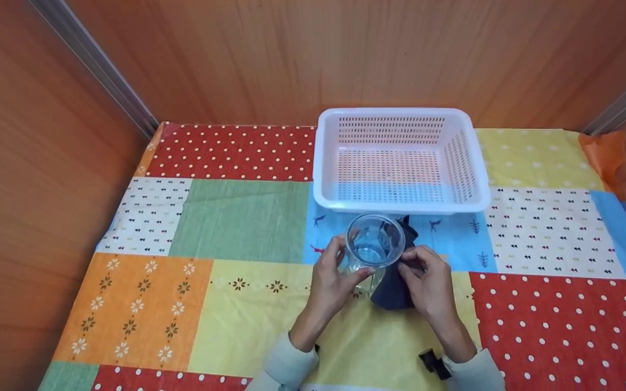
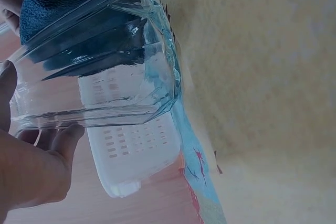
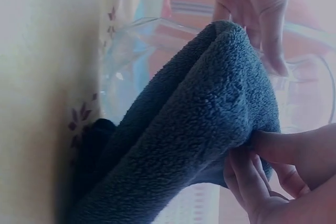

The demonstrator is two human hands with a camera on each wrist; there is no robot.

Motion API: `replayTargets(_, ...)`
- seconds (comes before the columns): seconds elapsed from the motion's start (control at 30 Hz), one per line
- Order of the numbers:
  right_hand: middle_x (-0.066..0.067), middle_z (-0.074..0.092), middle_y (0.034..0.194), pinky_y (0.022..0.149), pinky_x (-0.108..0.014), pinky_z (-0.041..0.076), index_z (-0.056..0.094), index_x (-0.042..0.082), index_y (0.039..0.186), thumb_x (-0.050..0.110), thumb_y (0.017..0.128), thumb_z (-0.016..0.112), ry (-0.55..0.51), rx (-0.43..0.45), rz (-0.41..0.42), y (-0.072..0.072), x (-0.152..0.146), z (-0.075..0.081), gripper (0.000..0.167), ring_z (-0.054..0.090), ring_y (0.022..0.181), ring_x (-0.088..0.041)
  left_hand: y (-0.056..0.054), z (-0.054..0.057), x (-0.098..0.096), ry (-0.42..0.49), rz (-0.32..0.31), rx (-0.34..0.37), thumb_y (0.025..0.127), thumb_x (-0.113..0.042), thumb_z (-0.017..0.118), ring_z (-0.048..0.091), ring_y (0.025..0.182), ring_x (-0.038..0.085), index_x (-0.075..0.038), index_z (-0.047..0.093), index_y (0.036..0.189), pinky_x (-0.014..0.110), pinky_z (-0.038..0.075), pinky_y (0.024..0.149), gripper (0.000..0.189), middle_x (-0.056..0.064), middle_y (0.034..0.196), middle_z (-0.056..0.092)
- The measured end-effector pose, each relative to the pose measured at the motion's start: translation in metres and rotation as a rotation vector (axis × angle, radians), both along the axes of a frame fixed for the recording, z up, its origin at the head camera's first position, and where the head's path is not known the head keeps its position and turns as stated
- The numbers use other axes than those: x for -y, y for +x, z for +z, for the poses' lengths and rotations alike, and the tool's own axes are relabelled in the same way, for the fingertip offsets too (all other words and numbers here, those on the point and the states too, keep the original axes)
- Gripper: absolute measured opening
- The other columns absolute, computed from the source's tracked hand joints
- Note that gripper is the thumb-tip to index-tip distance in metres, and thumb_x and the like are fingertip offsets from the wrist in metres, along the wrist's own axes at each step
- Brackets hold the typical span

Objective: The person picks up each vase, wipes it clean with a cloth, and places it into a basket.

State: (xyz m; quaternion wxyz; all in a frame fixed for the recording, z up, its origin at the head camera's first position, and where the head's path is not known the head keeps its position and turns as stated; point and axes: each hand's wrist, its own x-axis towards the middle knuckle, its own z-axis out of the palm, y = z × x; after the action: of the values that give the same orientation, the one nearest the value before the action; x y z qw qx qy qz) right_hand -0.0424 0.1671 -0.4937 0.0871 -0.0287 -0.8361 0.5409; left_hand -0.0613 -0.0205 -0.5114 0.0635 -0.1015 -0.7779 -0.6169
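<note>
A clear glass jar stands upright in front of the basket, its round mouth facing up. My left hand grips it from the left, thumb on the near side and fingers around the far side. Faceted walls and a thick base of the jar show in the left wrist view. On the right, my right hand pinches a dark blue, fuzzy cloth between thumb and fingers. The folded cloth hangs against the jar's right side, its lower end close over the tablecloth.
A white plastic basket with slotted walls sits just beyond the jar. The patchwork tablecloth covers the table. Wooden panels rise behind and at both sides. Dark straps sit near the wrists.
</note>
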Motion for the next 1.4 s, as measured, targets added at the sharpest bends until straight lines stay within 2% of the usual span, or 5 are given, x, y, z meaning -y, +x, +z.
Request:
replayTargets(0.2,-0.018,0.067,0.101,0.085,-0.023,0.059,0.069,-0.006,0.095,-0.02,0.089,0.069,0.009,0.021,-0.007,-0.002,-0.002,-0.009,0.015,0.072,0.101,-0.035,-0.001,0.002,-0.001,-0.001,0.01,0.004,0.076,0.002,0.092,0.061,0.131,0.03,-0.003,0.059,0.137,0.045,0.048,0.114,0.07,0.013,0.131,0.068)
replayTargets(0.57,-0.018,0.067,0.104,0.087,-0.022,0.059,0.07,-0.006,0.097,-0.018,0.091,0.068,-0.085,0.031,-0.008,0.0,-0.001,-0.004,0.013,0.07,0.102,-0.029,0.001,0.0,-0.002,0.011,0.022,0.003,0.075,0.003,0.092,0.061,0.13,0.032,-0.002,0.059,0.136,0.046,0.049,0.113,0.069,0.02,0.131,0.067)
replayTargets(0.77,-0.018,0.068,0.105,0.091,-0.031,0.061,0.074,-0.006,0.097,-0.018,0.091,0.069,-0.115,-0.007,-0.017,0.002,0.002,0.015,0.015,0.07,0.103,-0.018,0.002,0.0,-0.002,0.018,0.017,0.001,0.076,0.003,0.092,0.06,0.133,0.033,-0.001,0.059,0.136,0.046,0.047,0.114,0.069,0.019,0.134,0.066)
replayTargets(0.97,-0.018,0.068,0.104,0.093,-0.046,0.06,0.072,-0.006,0.097,-0.019,0.091,0.067,-0.07,0.011,-0.013,0.0,0.003,0.02,0.015,0.07,0.108,-0.032,0.002,-0.002,-0.003,0.019,0.016,-0.005,0.077,0.001,0.092,0.06,0.133,0.033,-0.001,0.058,0.137,0.047,0.047,0.114,0.069,0.017,0.135,0.066)
replayTargets(1.4,-0.018,0.069,0.101,0.084,-0.038,0.063,0.068,-0.004,0.092,-0.018,0.089,0.07,0.056,0.055,0.007,-0.003,-0.003,-0.005,0.015,0.071,0.103,-0.036,0.003,-0.003,-0.003,0.026,0.02,-0.008,0.077,-0.002,0.092,0.06,0.132,0.031,-0.001,0.059,0.138,0.043,0.047,0.115,0.069,0.014,0.132,0.066)
